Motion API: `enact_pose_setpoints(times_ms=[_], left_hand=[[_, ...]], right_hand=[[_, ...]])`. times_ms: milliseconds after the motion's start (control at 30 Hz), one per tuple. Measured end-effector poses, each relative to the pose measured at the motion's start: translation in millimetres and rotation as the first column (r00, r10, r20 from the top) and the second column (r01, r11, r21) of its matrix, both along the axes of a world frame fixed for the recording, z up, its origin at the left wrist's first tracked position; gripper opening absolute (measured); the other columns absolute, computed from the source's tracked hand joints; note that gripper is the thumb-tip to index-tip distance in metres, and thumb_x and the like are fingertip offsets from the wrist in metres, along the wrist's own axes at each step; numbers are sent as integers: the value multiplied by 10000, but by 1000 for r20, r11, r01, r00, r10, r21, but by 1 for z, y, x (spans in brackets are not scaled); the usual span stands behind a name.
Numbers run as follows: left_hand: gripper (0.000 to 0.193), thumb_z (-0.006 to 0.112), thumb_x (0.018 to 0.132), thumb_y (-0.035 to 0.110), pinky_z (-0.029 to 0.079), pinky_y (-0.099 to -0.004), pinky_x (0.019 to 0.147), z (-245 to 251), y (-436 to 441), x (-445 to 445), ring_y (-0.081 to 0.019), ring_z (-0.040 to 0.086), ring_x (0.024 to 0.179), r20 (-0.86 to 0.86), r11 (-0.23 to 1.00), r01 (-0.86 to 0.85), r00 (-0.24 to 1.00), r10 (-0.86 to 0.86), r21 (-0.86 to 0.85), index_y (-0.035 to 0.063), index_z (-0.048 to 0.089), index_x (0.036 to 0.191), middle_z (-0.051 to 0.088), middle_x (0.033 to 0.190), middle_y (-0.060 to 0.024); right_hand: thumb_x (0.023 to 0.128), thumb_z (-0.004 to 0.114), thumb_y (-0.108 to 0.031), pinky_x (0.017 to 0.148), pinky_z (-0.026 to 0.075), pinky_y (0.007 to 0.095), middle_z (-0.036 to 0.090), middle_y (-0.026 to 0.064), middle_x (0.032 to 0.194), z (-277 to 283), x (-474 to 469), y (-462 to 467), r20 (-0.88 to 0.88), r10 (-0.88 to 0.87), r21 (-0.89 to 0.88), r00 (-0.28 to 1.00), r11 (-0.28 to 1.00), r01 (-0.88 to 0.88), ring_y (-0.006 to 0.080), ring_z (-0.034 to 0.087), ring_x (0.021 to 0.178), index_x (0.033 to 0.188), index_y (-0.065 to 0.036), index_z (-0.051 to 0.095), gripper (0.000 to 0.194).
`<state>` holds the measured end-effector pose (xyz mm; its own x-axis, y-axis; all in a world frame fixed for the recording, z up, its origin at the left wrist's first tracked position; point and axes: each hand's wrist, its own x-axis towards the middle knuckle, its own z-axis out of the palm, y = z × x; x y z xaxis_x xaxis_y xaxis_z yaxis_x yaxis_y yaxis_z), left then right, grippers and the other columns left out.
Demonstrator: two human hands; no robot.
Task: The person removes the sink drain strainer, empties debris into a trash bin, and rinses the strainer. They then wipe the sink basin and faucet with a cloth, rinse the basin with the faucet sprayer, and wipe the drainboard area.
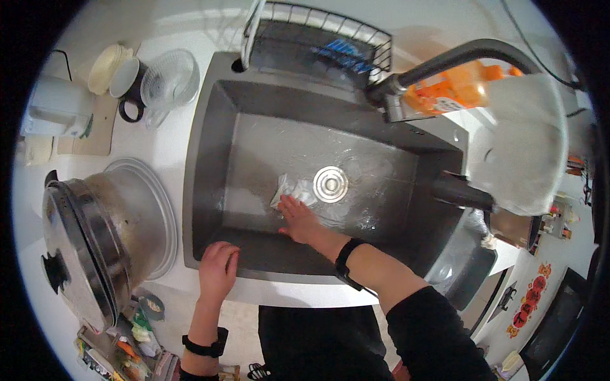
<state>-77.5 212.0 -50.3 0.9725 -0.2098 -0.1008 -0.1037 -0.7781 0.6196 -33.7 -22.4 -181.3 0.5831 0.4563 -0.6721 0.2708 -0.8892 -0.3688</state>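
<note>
My right hand [300, 221] presses a wet white cloth [301, 190] onto the floor of the grey sink [267, 138], fingers spread over the cloth's near edge. A round metal drain strainer [330, 184] lies just right of the cloth. Thin water and small patches of foam show on the sink floor around it. At the sink's front left rim is my left hand [219, 266], fingers loosely bent with the thumb apart. I see nothing in it; its underside is hidden.
Left of the sink stands a large lidded steel pot [109, 238]. Behind it are a glass jug [169, 81] and a dark mug [128, 85]. A black wire rack [329, 19], a dark faucet [467, 52] and an orange bottle [448, 90] stand at the back. A whitish panel [524, 143] is at right.
</note>
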Motion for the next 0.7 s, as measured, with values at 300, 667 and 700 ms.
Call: enact_pose_setpoints(times_ms=[300, 667, 700], left_hand=[[146, 604, 738, 179, 448, -378, 687, -12, -10, 1, -244, 573, 800, -1, 978, 27, 1000, -27, 205, 119, 622, 870, 601, 897, -32], [162, 600, 748, 210, 473, -363, 633, -9, -16, 14, -241, 581, 763, -178, 961, 92, 983, -46, 262, 131, 634, 885, 603, 897, -34], [163, 601, 744, 207, 473, -363, 618, -9, -17, 14, -243, 582, 751, -125, 960, 75, 991, -42, 268, 127, 634, 882, 604, 888, -38]], right_hand=[[876, 488, -387, 1085, 121, 522, 138, 29, 1494, -52, 128, 32, 502, -198, 200, 842, 974, 110, 308, 111, 1369, 1400, -136, 275, 618], [877, 481, -243, 1086, 191, 448, 306, -25, 1436, -42, 72, 56, 116, 110, 499, 987, 853, -153, 264, 197, 1352, 1343, -190, 396, 477], [878, 479, -241, 1088, 187, 446, 310, -29, 1434, -41, 73, 53, 229, 277, 406, 933, 845, -350, 258, 199, 1351, 1341, -204, 400, 472]])
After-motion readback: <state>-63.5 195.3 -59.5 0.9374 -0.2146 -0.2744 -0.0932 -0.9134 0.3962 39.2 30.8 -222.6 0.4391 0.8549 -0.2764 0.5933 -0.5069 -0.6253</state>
